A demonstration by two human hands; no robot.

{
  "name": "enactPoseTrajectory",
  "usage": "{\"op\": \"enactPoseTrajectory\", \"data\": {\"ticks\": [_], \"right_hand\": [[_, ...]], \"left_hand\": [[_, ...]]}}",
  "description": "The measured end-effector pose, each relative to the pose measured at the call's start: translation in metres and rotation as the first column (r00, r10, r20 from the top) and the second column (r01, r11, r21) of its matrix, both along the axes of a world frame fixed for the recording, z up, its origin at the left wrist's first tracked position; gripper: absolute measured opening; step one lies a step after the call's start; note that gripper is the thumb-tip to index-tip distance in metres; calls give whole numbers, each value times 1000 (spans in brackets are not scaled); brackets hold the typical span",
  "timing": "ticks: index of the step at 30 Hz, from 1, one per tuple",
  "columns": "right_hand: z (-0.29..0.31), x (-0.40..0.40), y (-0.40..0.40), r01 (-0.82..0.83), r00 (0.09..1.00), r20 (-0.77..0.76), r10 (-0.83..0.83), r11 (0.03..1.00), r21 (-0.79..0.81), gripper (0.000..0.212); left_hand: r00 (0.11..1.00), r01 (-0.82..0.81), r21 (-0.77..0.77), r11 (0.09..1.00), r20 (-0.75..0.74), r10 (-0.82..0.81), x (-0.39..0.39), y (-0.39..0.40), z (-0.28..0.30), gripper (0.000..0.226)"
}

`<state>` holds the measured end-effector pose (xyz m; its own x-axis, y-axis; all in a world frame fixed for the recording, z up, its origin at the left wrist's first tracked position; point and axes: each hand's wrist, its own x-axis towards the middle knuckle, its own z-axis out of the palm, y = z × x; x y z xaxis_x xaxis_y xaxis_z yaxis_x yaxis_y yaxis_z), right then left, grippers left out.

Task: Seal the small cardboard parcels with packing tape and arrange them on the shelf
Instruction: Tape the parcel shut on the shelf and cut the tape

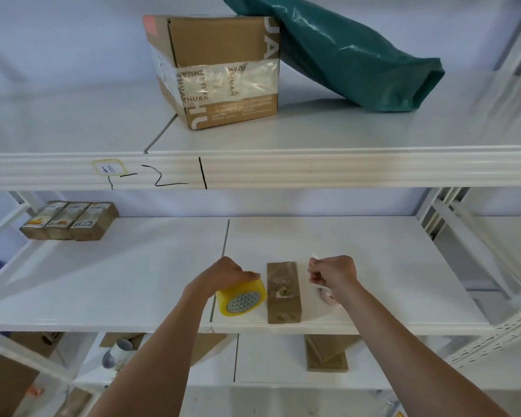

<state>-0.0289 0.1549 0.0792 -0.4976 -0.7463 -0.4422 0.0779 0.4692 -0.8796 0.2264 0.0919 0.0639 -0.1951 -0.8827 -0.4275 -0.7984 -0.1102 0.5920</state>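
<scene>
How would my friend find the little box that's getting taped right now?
Look at the middle white shelf, near its front edge. Between the person's two hands lies a small brown parcel, just right of the yellow tape roll the left hand holds. Unlike the three labelled parcels lined up at the far left, it lies alone with clear tape across its top.

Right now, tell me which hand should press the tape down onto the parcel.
Probably the right hand: its curled fingers seem to pinch the tape's free end beside the parcel; the left hand holds the tape roll.
</scene>
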Motion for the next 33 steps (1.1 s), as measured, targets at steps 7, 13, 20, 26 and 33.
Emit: {"op": "enactPoseTrajectory", "data": {"ticks": [7,13,20,26,33], "right_hand": [[3,-9,3,81,997,-7,-81,997,-9,18],[-11,-5,5,81,997,13,-82,995,59,17],[-33,-4,3,13,981,-193,29,977,213,21],[-47,-3,4,-46,948,-295,118,969,241,30],[-62,-7,2,-57,961,-252,116,971,231,26]], "left_hand": [[955,90,-76,993,288,-64,-6,-12,-1,72],[915,132,-75,988,392,-92,-5,-20,-4,73],[870,179,-2,984,468,-157,-12,-25,-7,78],[845,195,10,981,506,-173,-20,-29,-12,79],[831,216,19,976,521,-194,-25,-34,-19,76]]}}
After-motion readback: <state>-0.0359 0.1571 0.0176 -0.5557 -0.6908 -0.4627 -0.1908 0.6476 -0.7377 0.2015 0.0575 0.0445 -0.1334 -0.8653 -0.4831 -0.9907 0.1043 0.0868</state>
